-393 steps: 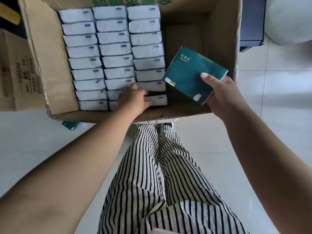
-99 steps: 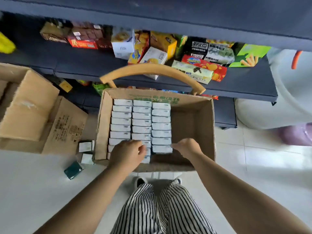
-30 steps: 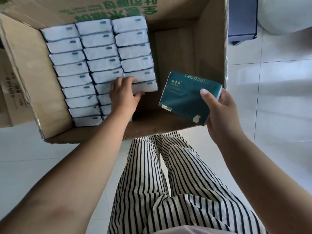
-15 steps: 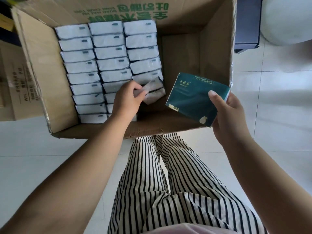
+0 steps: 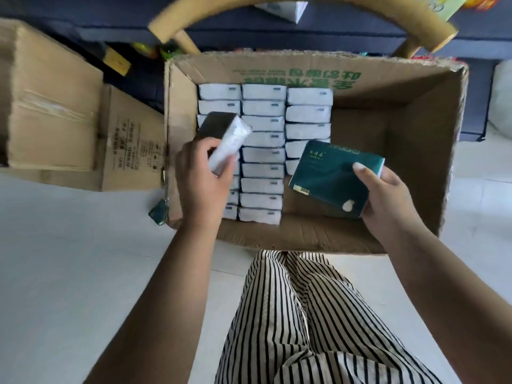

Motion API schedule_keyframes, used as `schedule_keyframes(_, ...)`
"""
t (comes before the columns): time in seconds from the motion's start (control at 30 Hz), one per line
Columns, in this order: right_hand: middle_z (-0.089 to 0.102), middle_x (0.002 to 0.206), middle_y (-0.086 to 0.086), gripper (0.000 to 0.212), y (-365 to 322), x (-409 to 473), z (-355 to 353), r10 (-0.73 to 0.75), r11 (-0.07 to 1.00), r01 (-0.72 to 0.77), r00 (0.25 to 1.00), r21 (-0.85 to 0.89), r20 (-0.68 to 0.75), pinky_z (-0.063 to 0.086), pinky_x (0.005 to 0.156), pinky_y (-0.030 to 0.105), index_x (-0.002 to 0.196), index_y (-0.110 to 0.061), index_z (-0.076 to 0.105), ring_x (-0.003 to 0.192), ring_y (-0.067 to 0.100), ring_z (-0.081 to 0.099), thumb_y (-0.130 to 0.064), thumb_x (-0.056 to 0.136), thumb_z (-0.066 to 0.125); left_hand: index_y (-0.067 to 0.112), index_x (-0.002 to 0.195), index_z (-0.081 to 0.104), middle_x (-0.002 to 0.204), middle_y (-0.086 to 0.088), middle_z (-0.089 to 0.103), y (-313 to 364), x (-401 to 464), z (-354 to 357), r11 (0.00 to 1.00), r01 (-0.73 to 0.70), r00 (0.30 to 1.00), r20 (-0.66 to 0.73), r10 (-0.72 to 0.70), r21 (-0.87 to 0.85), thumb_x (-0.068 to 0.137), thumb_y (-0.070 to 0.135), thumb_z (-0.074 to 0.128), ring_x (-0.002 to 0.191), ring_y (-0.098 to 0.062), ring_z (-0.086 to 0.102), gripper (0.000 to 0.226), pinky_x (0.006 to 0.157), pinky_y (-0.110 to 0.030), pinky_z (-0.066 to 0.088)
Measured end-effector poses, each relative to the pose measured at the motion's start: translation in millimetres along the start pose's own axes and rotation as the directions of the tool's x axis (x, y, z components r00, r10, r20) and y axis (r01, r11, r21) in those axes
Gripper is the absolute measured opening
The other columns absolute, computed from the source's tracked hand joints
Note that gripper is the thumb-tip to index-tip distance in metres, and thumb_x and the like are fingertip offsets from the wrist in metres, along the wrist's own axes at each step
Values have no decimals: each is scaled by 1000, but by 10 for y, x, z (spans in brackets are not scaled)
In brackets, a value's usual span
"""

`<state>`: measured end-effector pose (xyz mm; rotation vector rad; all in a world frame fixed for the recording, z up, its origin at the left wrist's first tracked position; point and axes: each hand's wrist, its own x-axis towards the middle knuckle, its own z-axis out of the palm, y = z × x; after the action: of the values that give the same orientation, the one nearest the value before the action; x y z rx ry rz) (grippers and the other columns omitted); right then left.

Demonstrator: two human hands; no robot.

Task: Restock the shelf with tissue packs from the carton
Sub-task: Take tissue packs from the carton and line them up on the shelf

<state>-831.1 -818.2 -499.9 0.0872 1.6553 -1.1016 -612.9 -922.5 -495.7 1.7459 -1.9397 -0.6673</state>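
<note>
Around: closed brown box (image 5: 52,106) upper left; chair back (image 5: 302,6) behind carton (image 5: 415,151).
Floor: pale tiles (image 5: 69,259).
Grips: left hand (image 5: 202,176) clasps lifted pack (image 5: 225,139); right hand (image 5: 388,195) clasps green pack (image 5: 329,176).

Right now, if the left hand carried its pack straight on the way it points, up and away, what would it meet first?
Probably the carton's left wall. The left hand holds its tissue pack tilted toward that far-left corner, above the packed rows. Depth is unclear, so it might clear the rim.
</note>
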Motion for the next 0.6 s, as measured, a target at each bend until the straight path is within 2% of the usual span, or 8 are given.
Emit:
schedule_keyframes(0.07,60,115,4,22,38,49,39,14,1000,-14,1000,-4,-19,56,73,33,115,-19,56,106,21,59,-25,94,54,6,117,59,118,-15,57,-181,-50,230,976,-26,965,259,-31,216,75,40,69,108,-34,51,54,89,-43,44)
schedule_keyframes(0.13,60,116,3,23,88,91,35,26,999,-27,999,-23,-41,56,78,33,116,-19,56,105,19,60,-26,94,54,7,126,56,132,-14,48,-283,-143,395,949,-65,907,415,-73,309,78,44,66,121,-33,43,61,97,-41,39)
schedule_keyframes(0.2,59,119,4,27,132,133,1,45,998,-47,997,-33,-67,55,86,35,120,-18,55,108,19,59,-26,94,55,5,118,63,124,-17,54,-323,-195,459,941,-107,911,410,-36,321,76,54,53,114,-37,50,65,90,-45,44)
schedule_keyframes(0.3,58,119,4,27,187,190,-22,76,995,-81,993,-58,-86,52,92,40,119,-20,54,109,20,57,-25,93,56,7,112,66,118,-15,59,-324,-76,408,974,4,939,335,-82,226,72,61,38,110,-32,54,73,91,-39,42)
schedule_keyframes(0.43,62,111,5,19,233,202,24,84,987,-85,996,-136,-9,52,92,44,112,-18,57,106,22,60,-23,93,56,9,131,50,133,-10,51,-442,205,313,978,198,938,278,-209,66,86,35,62,122,-24,46,54,102,-33,36)
schedule_keyframes(0.5,64,108,8,18,251,195,55,85,986,-78,995,-149,44,53,89,44,110,-14,59,103,25,62,-21,93,56,14,142,34,141,-5,42,-525,308,318,927,373,854,379,-357,33,85,31,65,127,-20,42,67,105,-35,35)
schedule_keyframes(0.53,65,107,9,18,263,196,71,90,985,-80,994,-154,60,55,86,43,110,-13,60,102,26,63,-20,93,56,15,142,33,141,-4,43,-561,339,332,913,403,821,416,-391,64,83,31,67,127,-20,43,70,105,-36,37)
schedule_keyframes(0.6,67,108,11,23,300,202,107,105,983,-95,993,-155,61,57,78,38,114,-10,60,100,27,65,-19,93,56,15,135,44,131,-2,53,-597,381,359,904,414,809,412,-419,106,77,30,72,120,-21,51,66,98,-34,42)
